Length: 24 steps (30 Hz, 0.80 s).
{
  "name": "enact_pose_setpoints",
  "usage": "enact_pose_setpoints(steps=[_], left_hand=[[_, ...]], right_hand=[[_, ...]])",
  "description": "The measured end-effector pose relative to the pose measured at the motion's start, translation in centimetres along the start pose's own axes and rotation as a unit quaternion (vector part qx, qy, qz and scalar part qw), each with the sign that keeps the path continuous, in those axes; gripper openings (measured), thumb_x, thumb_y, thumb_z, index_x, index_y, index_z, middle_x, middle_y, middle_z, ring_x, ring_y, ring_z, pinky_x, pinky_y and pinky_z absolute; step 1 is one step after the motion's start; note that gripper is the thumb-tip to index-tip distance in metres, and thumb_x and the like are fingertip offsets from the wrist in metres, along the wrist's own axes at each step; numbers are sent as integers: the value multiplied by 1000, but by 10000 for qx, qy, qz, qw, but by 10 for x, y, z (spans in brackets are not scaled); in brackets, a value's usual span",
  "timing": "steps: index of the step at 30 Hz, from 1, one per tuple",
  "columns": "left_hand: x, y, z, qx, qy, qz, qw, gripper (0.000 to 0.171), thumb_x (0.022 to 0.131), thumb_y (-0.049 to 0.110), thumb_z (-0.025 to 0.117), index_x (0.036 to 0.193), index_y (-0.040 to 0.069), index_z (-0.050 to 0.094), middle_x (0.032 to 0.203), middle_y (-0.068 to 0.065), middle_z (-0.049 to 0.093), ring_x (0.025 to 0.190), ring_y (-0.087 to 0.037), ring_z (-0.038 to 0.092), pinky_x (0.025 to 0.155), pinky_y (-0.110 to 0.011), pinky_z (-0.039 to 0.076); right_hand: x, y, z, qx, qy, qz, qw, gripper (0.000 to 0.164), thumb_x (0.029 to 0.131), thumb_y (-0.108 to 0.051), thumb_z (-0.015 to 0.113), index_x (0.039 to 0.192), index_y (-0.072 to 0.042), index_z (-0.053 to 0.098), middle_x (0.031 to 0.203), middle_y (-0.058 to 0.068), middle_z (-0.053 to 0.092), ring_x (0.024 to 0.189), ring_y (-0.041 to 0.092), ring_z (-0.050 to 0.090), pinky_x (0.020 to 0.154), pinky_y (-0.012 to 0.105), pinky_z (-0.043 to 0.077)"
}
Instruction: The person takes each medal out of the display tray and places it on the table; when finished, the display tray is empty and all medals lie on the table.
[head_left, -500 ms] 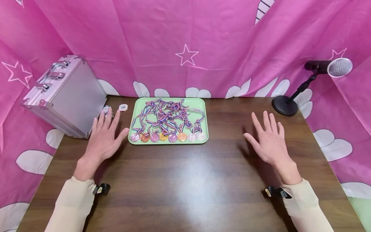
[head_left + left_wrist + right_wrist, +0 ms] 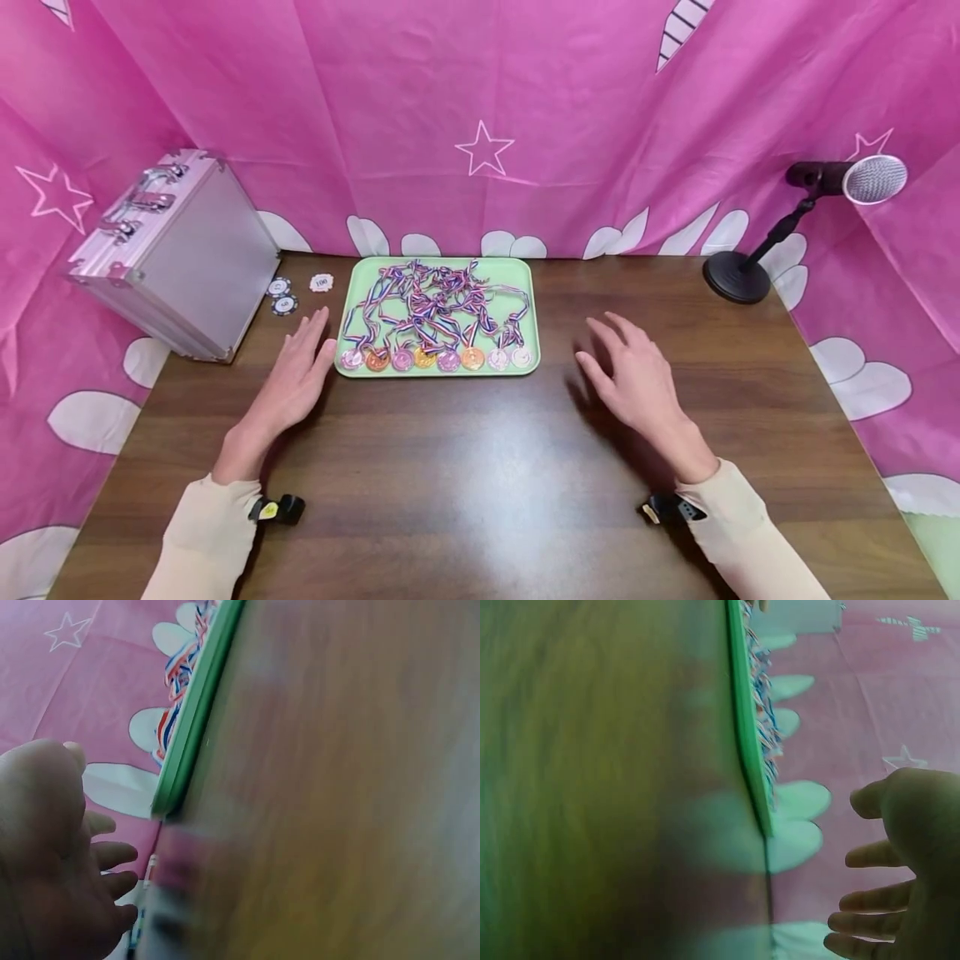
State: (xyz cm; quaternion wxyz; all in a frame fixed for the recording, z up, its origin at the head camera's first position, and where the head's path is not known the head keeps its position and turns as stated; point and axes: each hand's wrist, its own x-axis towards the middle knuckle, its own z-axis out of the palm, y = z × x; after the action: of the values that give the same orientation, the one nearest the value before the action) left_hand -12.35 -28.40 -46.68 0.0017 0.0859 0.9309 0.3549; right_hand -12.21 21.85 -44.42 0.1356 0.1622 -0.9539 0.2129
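Observation:
A light green tray (image 2: 442,372) lies toward the back of the wooden table. Several medals (image 2: 472,359) in gold, bronze, silver and pinkish tones line its front edge, their red, white and blue ribbons (image 2: 431,304) tangled behind them. My left hand (image 2: 295,375) is just off the tray's left front corner, fingers extended, holding nothing. To the right of the tray, with a gap between, my right hand (image 2: 633,379) hovers over the table, fingers loosely extended and empty. Both wrist views show the hand's spread fingers beside the tray's green rim (image 2: 187,742).
A silver metal case (image 2: 202,250) stands at the back left. Beside it lie two dark-edged poker chips (image 2: 284,305) and a white chip (image 2: 322,283) marked 100. A microphone on a black stand (image 2: 738,275) occupies the back right. Pink cloth (image 2: 480,100) hangs behind the table.
Both hands have moved inward toward the tray, the right one farther. The left hand has uncovered the chips by the case. Tray and medals stay in place on the table.

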Motion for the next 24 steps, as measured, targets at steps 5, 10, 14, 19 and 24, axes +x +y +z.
enact_pose_setpoints(steps=[5,10,14,19,24], left_hand=[[-4,-7,13,-463,460,-85,9978,68,120,38,46,173,-1,28,173,-31,35,164,-50,26,135,-59,8],[-7,-6,21,-615,723,5,9955,69,115,28,62,170,-2,34,164,-32,49,162,-53,30,135,-60,9],[-7,-6,26,-463,649,-199,9966,79,111,34,69,171,-1,33,167,-30,45,165,-54,20,134,-63,8],[-6,-6,28,55,496,-186,9986,93,102,41,80,170,-3,35,172,-33,36,164,-54,22,133,-65,10],[-6,-7,30,441,464,1,9979,100,97,46,85,170,-2,36,170,-33,38,163,-52,26,134,-64,10]], right_hand=[[2,-13,20,409,139,79,9990,41,101,-31,80,134,-6,78,133,16,72,121,36,70,93,60,59],[8,-25,32,967,238,186,9949,31,97,-24,87,123,-7,82,107,10,75,90,25,73,78,51,59],[15,-32,43,1371,303,324,9896,24,94,-18,90,114,-6,84,93,6,74,78,20,70,73,44,55],[27,-36,58,1825,338,584,9809,24,90,-20,94,108,-6,85,86,5,73,71,19,66,70,35,51],[32,-37,71,1835,317,884,9785,32,83,-24,100,106,-6,86,84,6,72,74,18,66,71,32,51]])
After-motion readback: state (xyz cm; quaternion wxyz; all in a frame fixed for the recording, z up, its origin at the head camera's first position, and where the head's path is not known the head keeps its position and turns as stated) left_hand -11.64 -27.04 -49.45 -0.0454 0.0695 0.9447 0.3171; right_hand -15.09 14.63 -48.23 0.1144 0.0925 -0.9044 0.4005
